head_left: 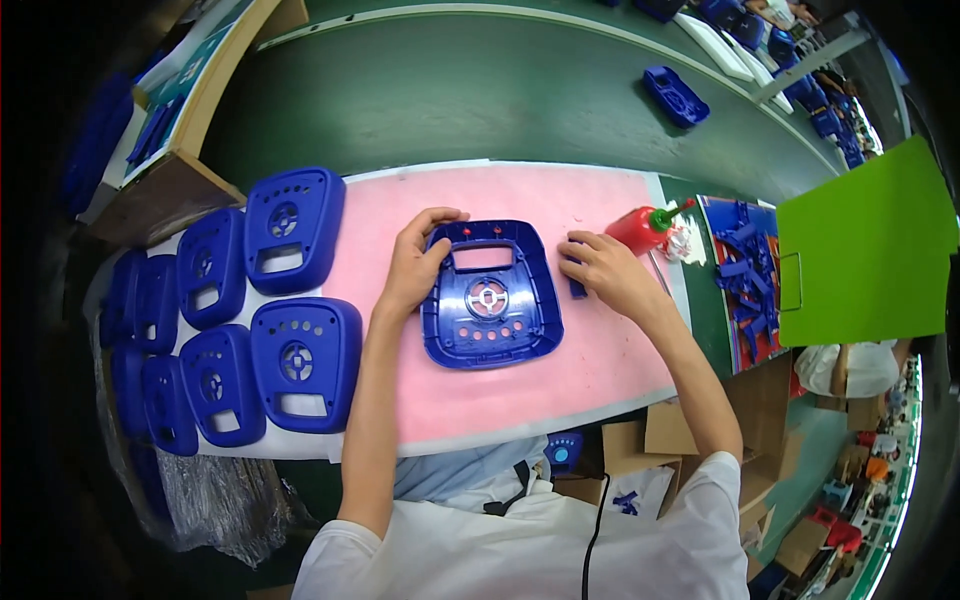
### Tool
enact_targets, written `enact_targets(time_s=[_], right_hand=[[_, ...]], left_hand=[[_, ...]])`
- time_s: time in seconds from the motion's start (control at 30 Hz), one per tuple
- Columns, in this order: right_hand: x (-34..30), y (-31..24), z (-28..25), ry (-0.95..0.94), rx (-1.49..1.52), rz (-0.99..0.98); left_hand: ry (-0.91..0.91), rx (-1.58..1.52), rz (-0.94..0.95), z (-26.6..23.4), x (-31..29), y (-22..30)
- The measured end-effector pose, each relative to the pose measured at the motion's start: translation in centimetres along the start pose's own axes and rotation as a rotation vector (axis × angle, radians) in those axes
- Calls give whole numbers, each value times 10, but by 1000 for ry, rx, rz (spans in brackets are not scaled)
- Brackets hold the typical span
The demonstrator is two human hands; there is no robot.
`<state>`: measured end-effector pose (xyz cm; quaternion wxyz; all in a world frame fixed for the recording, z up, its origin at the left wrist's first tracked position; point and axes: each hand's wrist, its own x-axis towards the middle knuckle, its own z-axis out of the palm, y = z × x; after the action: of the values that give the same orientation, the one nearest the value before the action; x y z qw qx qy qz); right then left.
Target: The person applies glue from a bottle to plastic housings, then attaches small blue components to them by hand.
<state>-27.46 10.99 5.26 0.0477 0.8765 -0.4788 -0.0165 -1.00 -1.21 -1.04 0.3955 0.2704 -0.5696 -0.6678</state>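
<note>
A blue plastic housing (456, 300) lies with its ribbed inside up on the pink sheet (480, 405) in front of me. It has a rectangular window, a round central grille and a row of holes. My left hand (414, 266) grips its upper left edge, thumb over the rim. Just right of the housing, my right hand (612, 274) is closed on a small blue plastic part (578, 288), partly hidden under the fingers. Beyond that hand lies a red squeeze bottle (632, 232) with a green nozzle, touching crumpled white tissue (684, 243).
Several blue housings (308, 365) stand in rows at the left. A box of small blue parts (745, 272) sits at the right, beside a bright green panel (865, 240). Across the green surface (450, 95) lies another blue shell (676, 97). A wooden shelf (215, 90) borders the far left.
</note>
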Motion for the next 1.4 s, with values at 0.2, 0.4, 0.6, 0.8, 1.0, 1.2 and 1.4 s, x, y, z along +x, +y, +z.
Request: enact_targets(time_s=[0.2,0.4,0.6,0.8,1.0,1.2,1.4], right_hand=[[10,2,0,-1,-9,-39],[8,13,5,35,1,-45],[20,-4,-21,306,78,303],[71,-60,-8,537,303,322],[91,-61,2,488,175,276],[93,-59,12,422,222,270],[93,-59,16,488,270,291]], left_hand=[[18,9,-33,0,-4,9],[13,-4,-12,-3,-4,6],[9,-19,13,-4,-2,3],[22,-69,1,-2,-1,-5],[78,28,42,0,-3,-1],[38,11,8,-3,-1,-3],[86,47,14,-1,-3,-4]])
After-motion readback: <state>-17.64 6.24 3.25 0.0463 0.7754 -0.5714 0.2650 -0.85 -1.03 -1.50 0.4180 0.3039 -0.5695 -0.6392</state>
